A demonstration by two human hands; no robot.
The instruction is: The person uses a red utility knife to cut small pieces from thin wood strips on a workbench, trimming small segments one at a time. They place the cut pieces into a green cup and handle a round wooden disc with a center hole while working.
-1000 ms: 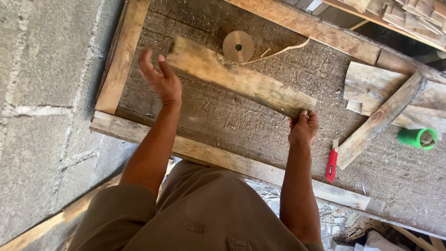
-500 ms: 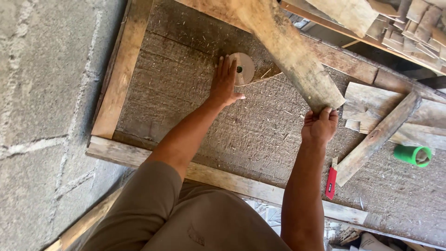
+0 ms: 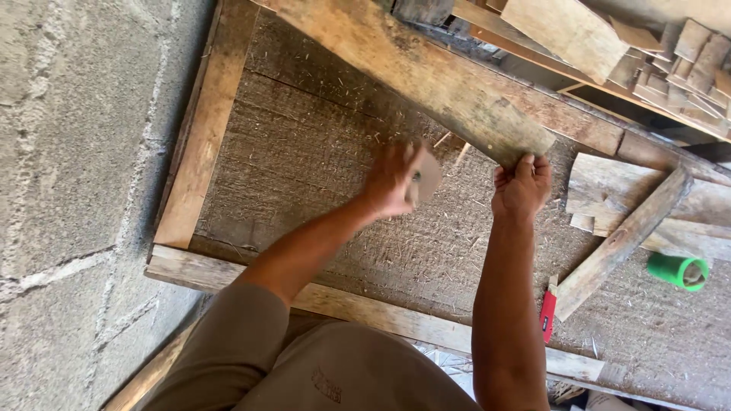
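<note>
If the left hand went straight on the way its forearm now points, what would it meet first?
Probably the long weathered plank that the right hand grips at its end. The left hand holds a round wooden disc; depth is unclear, so it might pass beneath.

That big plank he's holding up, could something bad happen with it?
Maybe. The right hand grips only the near end of the plank, so the long far end could swing or drop onto the table. Its edges look rough and splintery, which might prick bare fingers. The left hand is busy with a small tan disc, so it cannot steady the wood.
</note>
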